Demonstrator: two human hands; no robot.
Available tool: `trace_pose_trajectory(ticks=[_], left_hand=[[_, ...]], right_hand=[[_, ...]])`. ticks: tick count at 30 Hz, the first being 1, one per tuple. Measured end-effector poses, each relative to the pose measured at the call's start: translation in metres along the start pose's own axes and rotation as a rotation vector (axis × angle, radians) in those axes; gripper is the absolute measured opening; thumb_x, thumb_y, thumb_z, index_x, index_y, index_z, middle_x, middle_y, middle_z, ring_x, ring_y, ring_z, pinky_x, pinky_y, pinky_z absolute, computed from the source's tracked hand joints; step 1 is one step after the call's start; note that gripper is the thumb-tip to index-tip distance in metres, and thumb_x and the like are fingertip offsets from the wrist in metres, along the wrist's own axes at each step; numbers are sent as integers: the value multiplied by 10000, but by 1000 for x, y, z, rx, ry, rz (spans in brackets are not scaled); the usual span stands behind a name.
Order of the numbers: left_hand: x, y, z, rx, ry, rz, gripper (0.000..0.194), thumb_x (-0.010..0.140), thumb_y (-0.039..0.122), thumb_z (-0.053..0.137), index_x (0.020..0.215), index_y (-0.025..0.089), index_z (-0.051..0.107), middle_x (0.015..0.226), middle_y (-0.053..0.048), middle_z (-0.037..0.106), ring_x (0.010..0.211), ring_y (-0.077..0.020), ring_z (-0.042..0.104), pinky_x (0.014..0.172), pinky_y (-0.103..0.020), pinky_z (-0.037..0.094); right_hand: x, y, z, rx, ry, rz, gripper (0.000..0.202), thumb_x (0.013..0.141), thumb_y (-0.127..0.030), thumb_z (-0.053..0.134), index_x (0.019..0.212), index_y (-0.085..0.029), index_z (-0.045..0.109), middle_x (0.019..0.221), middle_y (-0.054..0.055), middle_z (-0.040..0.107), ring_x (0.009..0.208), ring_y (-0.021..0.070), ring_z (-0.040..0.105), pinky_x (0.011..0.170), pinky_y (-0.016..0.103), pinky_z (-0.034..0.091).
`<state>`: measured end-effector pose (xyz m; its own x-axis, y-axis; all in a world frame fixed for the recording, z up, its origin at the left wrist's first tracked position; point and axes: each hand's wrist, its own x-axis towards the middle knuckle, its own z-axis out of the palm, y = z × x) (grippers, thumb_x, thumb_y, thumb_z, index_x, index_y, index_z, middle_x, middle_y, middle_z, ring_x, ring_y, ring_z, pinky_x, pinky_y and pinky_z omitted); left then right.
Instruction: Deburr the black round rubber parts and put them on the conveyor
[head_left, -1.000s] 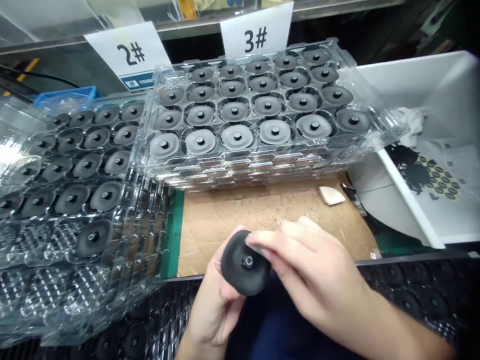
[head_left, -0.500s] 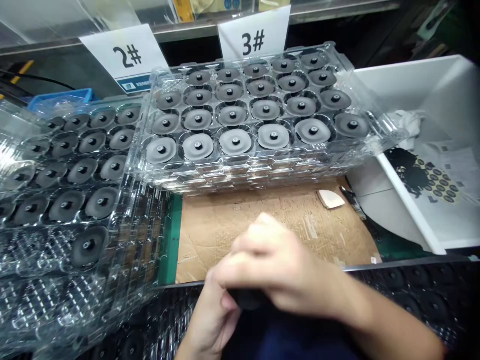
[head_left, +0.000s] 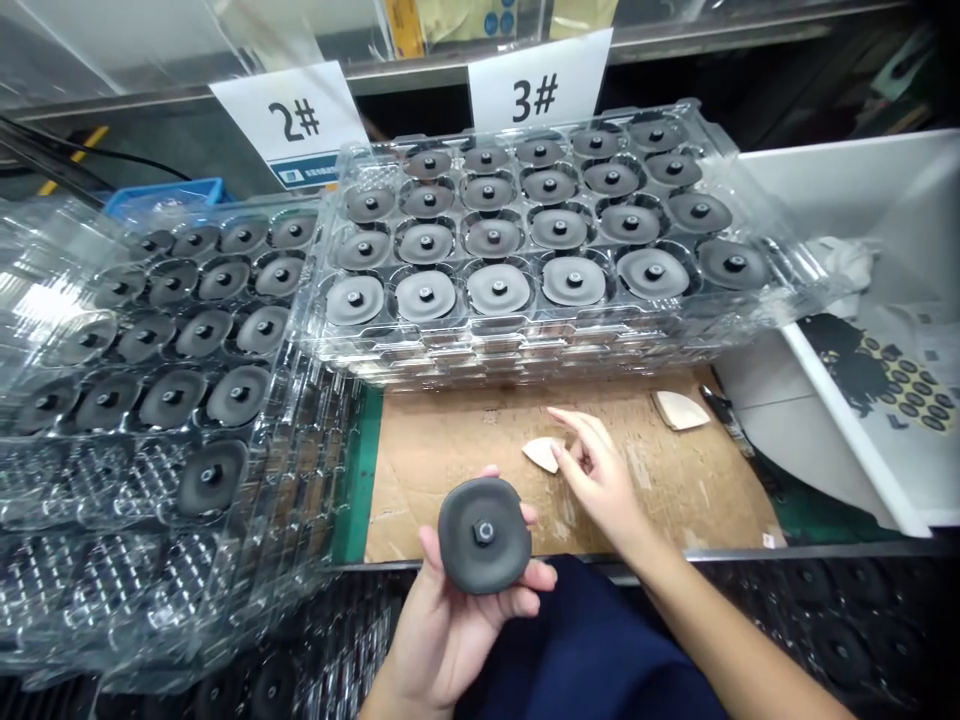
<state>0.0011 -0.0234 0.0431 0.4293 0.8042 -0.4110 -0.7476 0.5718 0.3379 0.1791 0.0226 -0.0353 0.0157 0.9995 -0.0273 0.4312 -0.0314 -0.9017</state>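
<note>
My left hand holds a black rounded disc from below, fingers and thumb around its rim. The disc faces up and shows a small raised stud with a metal centre. To its upper right, my right hand is over the cardboard sheet with its fingers apart. Its thumb tip meets the right end of a cream wedge-shaped piece, which appears to lie on the cardboard. A second cream wedge rests farther right on the same sheet.
A stack of clear trays filled with similar discs stands behind the cardboard. Another clear tray stack, partly filled, is at left. On the right is a white bin with scraps inside. Signs 2# and 3# stand behind.
My hands have come apart. The left has turned the disc into view, while the right has moved up over the cardboard, where a cream wedge now shows. The view has shifted slightly.
</note>
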Motion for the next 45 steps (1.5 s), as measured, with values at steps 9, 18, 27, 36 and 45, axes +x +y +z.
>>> trace_pose_trajectory(ticks=[9,18,27,36,45], left_hand=[[13,-21,-3,889,294,726,949,603,48,721,1338,329,192,1127,-45,579,1064,-217,531,994,-393,318],[6,-12,-3,889,199,614,924,566,97,755,1326,285,264,1026,-58,618,1013,-254,553,957,-392,334],[-3,-1,-8,1113,-14,390,929,657,236,709,1403,214,156,1068,-101,594,1069,-295,527,936,-355,349],[-2,-1,-13,1167,-78,279,926,691,523,623,1381,257,67,1124,-64,528,1027,-241,528,949,-354,340],[-6,-10,-9,1168,-89,247,1001,651,496,678,1375,317,11,1107,-43,553,1057,-241,524,967,-373,324]], right_hand=[[-22,-41,-17,374,-60,80,417,823,-255,561,1220,-228,437,851,30,587,672,119,529,607,237,453],[-23,-74,-41,532,-432,124,292,828,-195,591,1108,-261,542,865,1,629,674,84,530,620,204,416],[-10,-85,-45,744,-799,310,177,747,-144,671,913,-199,647,767,-19,667,717,82,610,702,209,469],[-15,-77,-42,881,-768,362,211,710,-132,714,905,-180,651,740,-20,677,675,56,610,666,162,464],[-32,-76,-50,859,-688,367,115,676,-134,738,743,-162,648,734,-31,661,689,59,617,674,162,474]])
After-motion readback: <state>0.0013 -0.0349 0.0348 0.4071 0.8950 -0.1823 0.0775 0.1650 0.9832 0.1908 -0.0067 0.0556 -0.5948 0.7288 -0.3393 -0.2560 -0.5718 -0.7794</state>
